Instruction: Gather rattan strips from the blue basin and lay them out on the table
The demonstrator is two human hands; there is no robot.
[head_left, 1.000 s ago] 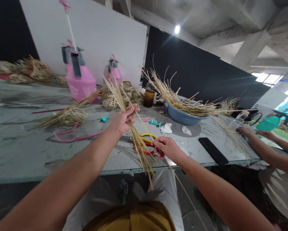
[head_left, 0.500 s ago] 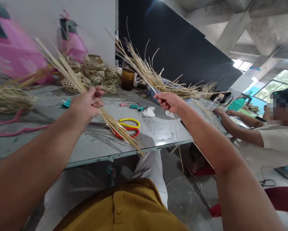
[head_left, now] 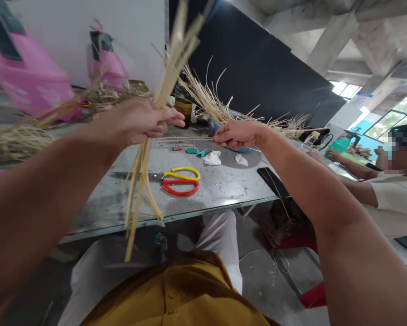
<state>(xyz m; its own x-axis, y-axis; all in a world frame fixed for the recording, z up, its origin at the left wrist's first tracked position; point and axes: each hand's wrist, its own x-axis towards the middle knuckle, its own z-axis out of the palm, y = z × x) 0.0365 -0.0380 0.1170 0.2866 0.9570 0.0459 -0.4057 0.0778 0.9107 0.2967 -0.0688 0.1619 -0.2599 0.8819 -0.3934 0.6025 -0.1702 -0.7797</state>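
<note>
My left hand (head_left: 147, 121) is closed round a bundle of pale bamboo strips (head_left: 142, 170), whose upper ends stand up blurred and whose lower ends hang past the table's front edge. To the right, my right hand (head_left: 235, 134) pinches a thin pale strip (head_left: 186, 137) that stretches level toward my left hand. Behind my right hand, a large heap of loose strips (head_left: 206, 90) rests on a blue basin (head_left: 218, 127). Scissors with yellow and red handles (head_left: 181, 181) lie on the table below and between my hands.
Pink spray bottles (head_left: 40, 77) and woven strips (head_left: 20, 142) stand left on the grey table (head_left: 220, 190). Teal clips (head_left: 191, 150), crumpled tissue (head_left: 212, 157), a brown jar (head_left: 183, 111) and a black phone-like object (head_left: 271, 181) lie about. A person (head_left: 394, 199) sits at right.
My left hand has moved right and up, turning the bundle from leaning left to nearly upright. My right hand has shifted slightly left, and a thin strip now runs level between the hands.
</note>
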